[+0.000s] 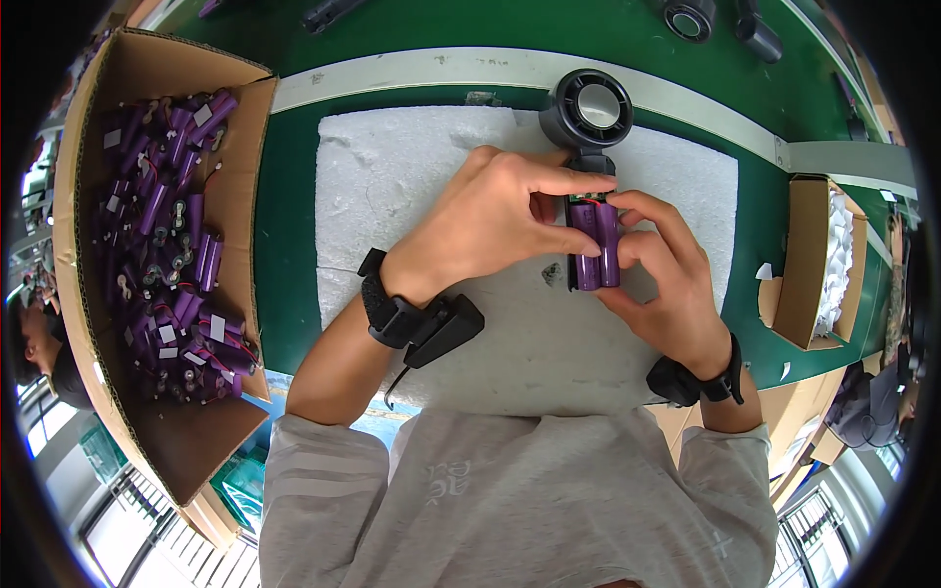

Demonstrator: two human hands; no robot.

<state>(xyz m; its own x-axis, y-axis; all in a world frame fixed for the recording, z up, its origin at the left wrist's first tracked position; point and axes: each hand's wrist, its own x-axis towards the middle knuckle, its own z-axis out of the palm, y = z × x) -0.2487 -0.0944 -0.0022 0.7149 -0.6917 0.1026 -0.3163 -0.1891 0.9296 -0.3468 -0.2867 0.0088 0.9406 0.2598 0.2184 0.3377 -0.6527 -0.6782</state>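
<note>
A dark handheld fan [565, 122] lies on a white foam board [392, 147], its round head pointing away from me. A purple two-cell battery pack [609, 245] lies along its handle, with red wire and a bit of circuit board at the top end. My left hand [480, 220] grips from the left, index finger across the fan's neck and thumb pressed on the cells. My right hand [671, 279] is closed around the pack's right side, fingertips near its upper end and thumb at its lower end. My fingers hide part of the handle.
At left stands a large cardboard box [257, 196] of many purple battery packs [155, 208]. A smaller cardboard box [799, 255] at right holds white pieces [833, 265]. More dark fan parts [689, 20] lie beyond a pale rail [412, 67] on the green table [289, 265].
</note>
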